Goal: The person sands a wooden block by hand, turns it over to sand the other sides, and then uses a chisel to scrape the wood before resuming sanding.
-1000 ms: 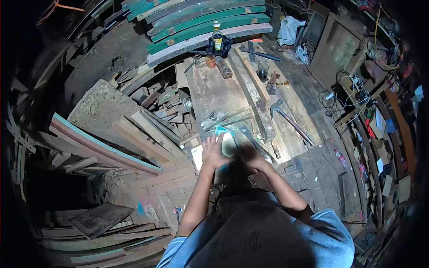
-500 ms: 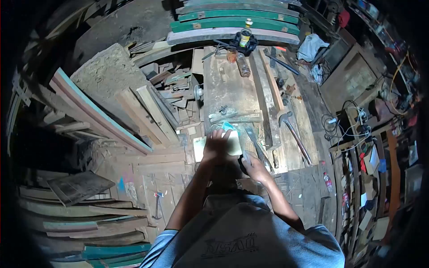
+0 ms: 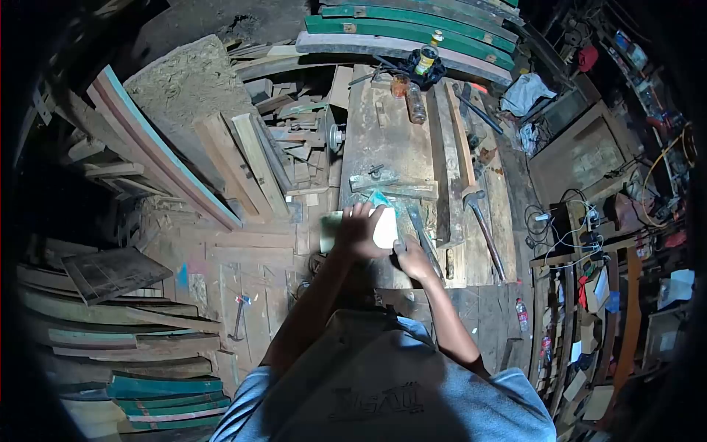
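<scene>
My left hand (image 3: 356,231) lies with fingers spread on a pale, brightly lit flat piece of wood (image 3: 384,230) at the near end of the workbench (image 3: 383,155). Against the wood's right edge, my right hand (image 3: 414,261) is closed around a narrow tool; its kind is hidden by the fingers. A turquoise scrap (image 3: 379,198) shows just beyond the wood. To the right lies a long dark metal tool (image 3: 425,237). Farther right a claw hammer (image 3: 485,230) rests on the bench.
A wooden block assembly (image 3: 394,185) sits beyond my hands. At the far end stand a yellow-labelled bottle (image 3: 426,60), a jar (image 3: 399,86) and a lying bottle (image 3: 416,104). Leaning planks (image 3: 166,151) are on the left; another hammer (image 3: 239,318) lies at lower left.
The view has shifted slightly, so the bench sits differently in the frame. My left hand stays on the wood. My right hand remains closed beside its edge, turned a little differently.
</scene>
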Motion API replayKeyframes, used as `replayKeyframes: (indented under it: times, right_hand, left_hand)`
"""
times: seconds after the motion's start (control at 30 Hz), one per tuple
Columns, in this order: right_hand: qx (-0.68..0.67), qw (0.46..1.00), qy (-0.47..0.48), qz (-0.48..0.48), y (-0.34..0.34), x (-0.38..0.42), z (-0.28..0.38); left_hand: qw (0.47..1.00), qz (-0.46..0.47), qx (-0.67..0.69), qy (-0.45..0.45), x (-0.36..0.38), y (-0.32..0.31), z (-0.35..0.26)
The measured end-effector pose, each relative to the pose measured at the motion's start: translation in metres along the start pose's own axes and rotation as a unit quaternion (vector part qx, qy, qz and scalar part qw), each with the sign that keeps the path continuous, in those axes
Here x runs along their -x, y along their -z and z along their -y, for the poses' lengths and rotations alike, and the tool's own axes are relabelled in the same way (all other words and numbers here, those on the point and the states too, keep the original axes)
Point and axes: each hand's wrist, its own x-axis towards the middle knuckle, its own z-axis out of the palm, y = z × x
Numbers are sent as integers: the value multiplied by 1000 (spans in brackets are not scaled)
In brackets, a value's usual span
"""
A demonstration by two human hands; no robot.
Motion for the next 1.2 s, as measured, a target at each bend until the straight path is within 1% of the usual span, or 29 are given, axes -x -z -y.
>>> replayKeyframes:
  times: [0.1, 0.13, 0.2, 0.27, 0.3, 0.33, 0.37, 0.43, 0.47, 0.5, 0.53, 0.6, 0.63, 0.67, 0.77, 0.8, 0.83, 0.9, 0.93, 0.97, 1.03, 1.07, 1.13, 1.17, 1.2]
  right_hand:
    - [19, 997, 58, -52, -22, 16, -30]
    - [-8, 996, 76, -37, -13, 37, -16]
    - [-13, 998, 56, -27, -9, 34, -11]
    - [-30, 998, 45, -29, -6, 17, -10]
    - [-23, 998, 23, -47, -3, 12, 4]
    - [8, 999, 12, -49, -9, 5, -5]
    - [40, 998, 5, -53, -14, -6, -13]
    - [16, 999, -13, -50, -7, 28, 9]
    - [-21, 995, 74, -63, -21, 29, -26]
    - [-37, 995, 79, -54, -12, 51, -10]
    - [-37, 995, 81, -47, -14, 46, -17]
    - [-21, 997, 62, -41, -23, 29, -34]
    - [-3, 998, 48, -44, -20, 8, -30]
    - [-18, 1000, 21, -9, -11, 3, -13]
    - [6, 997, 46, -59, -14, 32, 5]
    - [2, 998, 38, -49, -16, 44, 1]
    - [-7, 996, 66, -64, -19, 52, -1]
    - [-3, 997, 34, -62, -15, 52, 8]
    - [10, 999, 7, -48, -16, 35, 1]
    - [24, 999, 1, -48, -18, 19, -5]
    - [23, 999, -27, -7, -13, 5, -3]
    - [7, 1000, -3, -15, -12, 10, -7]
    - [-31, 999, 36, -25, -15, 41, -8]
    - [-17, 999, 37, -34, -14, 42, -5]
    - [-5, 998, 37, -42, -15, 44, -4]
  left_hand:
    - [998, -41, -45, -30, 3, 2, 3]
    - [998, -45, -45, -30, 2, 4, 3]
    - [997, -48, -44, -34, 4, 7, 1]
    - [999, -41, -31, -8, 1, 3, -2]
    - [999, -37, -25, 2, -1, 0, -2]
    - [998, -53, -31, -11, 0, 0, 0]
    - [998, -48, -27, -17, -1, 0, 1]
    - [999, -38, -18, -25, 1, 5, 1]
    - [998, -50, -22, -36, 1, 5, 2]
    - [997, -62, -27, -46, 1, 3, 4]
    - [995, -73, -31, -56, 3, 2, 5]
    - [996, -64, -31, -44, 4, -3, 4]
    - [997, -63, -32, -40, 1, -4, 4]
    - [997, -66, -30, -37, 0, -10, 7]
    - [999, -10, -28, -20, 0, -4, 10]
    - [1000, -1, -29, -12, 1, -5, 10]
    - [998, -34, -43, -20, -2, -9, 14]
    - [993, -87, -66, -39, 4, -25, 17]
    - [997, -48, -50, -25, 3, -18, 14]
    - [999, -30, -37, -17, 2, -10, 11]
    - [1000, -1, -10, 2, 0, -6, 8]
    - [999, -23, -25, -24, 1, -8, 13]
    - [996, -72, -35, -49, 6, -12, 14]
    - [992, -99, -42, -61, 5, -14, 16]
    - [991, -108, -45, -59, 4, -16, 17]
